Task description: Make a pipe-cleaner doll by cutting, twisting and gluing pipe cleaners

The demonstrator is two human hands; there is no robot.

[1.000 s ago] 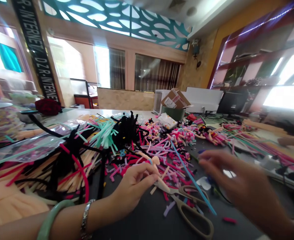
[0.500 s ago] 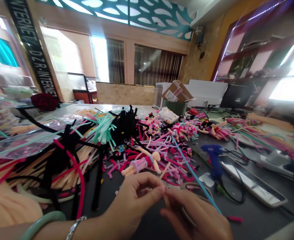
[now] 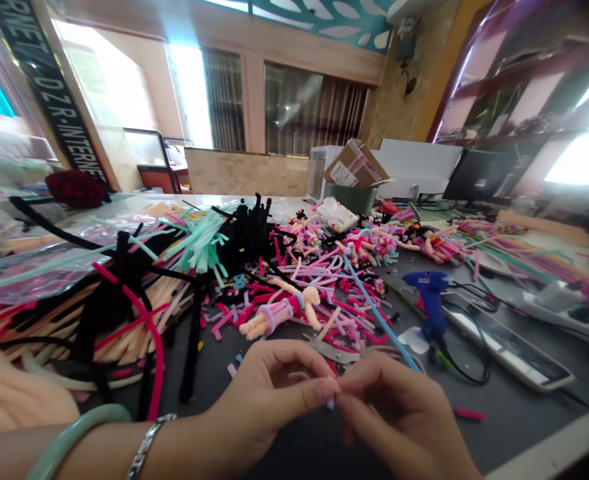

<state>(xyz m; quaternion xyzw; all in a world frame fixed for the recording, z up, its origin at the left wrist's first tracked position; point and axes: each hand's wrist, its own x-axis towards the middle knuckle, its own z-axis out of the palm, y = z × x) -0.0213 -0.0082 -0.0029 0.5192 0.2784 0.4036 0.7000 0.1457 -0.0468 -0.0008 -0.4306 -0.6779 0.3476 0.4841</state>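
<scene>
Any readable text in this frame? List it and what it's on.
"...RNET D.Z.R-INTERNE...": white letters on the black banner, cut off at both ends.
Label on the cardboard box: too small to read.
Nothing else legible.

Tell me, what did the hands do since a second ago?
The right hand came back from by the blue glue gun and met the left hand. The left hand let go of the pipe-cleaner doll, which now lies on the table. Both now pinch a small lilac piece. The glue gun and scissors stayed put.
</scene>
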